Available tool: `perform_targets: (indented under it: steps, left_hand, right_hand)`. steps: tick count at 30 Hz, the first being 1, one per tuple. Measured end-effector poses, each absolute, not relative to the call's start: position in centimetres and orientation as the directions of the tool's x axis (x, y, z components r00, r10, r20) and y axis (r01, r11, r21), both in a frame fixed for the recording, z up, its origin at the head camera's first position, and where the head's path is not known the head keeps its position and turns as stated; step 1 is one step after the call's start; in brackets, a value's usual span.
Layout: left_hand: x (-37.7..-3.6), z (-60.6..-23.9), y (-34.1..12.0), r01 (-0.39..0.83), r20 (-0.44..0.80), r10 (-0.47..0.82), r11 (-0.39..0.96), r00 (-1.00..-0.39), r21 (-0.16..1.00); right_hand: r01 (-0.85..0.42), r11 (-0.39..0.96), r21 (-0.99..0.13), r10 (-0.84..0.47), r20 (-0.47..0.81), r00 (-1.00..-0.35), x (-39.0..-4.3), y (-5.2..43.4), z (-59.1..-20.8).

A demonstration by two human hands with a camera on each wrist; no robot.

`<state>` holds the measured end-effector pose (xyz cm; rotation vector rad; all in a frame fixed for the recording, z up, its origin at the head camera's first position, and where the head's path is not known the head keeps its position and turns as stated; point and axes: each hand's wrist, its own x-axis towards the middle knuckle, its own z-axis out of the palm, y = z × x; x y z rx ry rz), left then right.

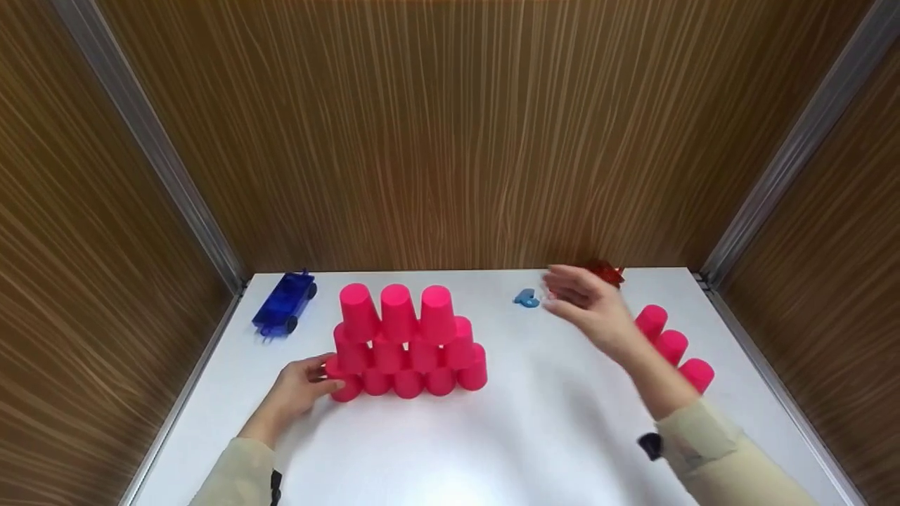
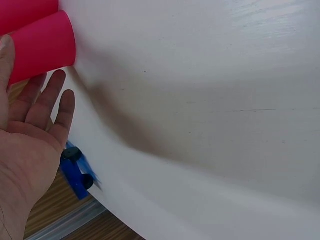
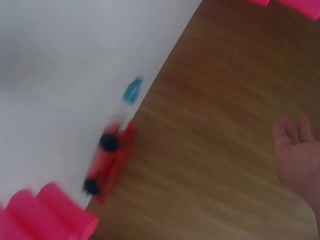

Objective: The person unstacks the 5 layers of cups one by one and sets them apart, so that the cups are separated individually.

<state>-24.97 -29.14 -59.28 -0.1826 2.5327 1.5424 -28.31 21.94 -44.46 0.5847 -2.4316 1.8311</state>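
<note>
Upside-down pink cups (image 1: 408, 381) stand in a stepped stack of three levels, with three cups (image 1: 397, 313) on top and several in each lower row. At the bottom left corner, my left hand (image 1: 299, 385) holds the end cup (image 2: 45, 45), thumb on its near side and fingers around the far side. My right hand (image 1: 587, 306) is raised in the air to the right of the stack, fingers apart and slightly bent, holding nothing. In the right wrist view that hand (image 3: 300, 160) shows at the right edge.
A blue toy car (image 1: 285, 306) sits at the back left. Near the back edge lies a small blue piece (image 1: 526, 299); a red toy car (image 3: 110, 160) is partly hidden behind my right hand in the head view. Three pink cups (image 1: 671, 346) stand at right. Wood-grain panels (image 1: 450, 140) enclose the white table.
</note>
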Motion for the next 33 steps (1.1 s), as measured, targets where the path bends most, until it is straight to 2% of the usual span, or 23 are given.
perform_targets:
  steps: [5, 15, 23, 33]
  left_hand:
    - [-24.9, -59.3, -29.2, -0.185, -0.203, -0.014, 0.473, -0.979, 0.861]
    - [-24.7, -59.2, -29.4, -0.177, -0.196, -0.009, 0.470, -0.981, 0.865]
    - [-24.6, -59.1, -29.3, -0.181, -0.200, -0.009, 0.464, -0.980, 0.867]
    - [-24.6, -59.1, -28.9, -0.155, -0.174, -0.002, 0.464, -0.985, 0.872]
  right_hand:
    - [-0.385, 0.239, -0.892, -0.350, 0.290, -0.891, -28.7, 16.5, -44.0]
    - [-0.323, 0.296, -0.899, -0.373, 0.202, -0.906, -28.6, 9.9, -44.1]
    - [-0.264, 0.327, -0.908, -0.365, 0.136, -0.921, -28.7, 7.6, -45.0]
    - [-0.269, 0.299, -0.916, -0.373, 0.147, -0.916, -28.7, 7.0, -45.7]
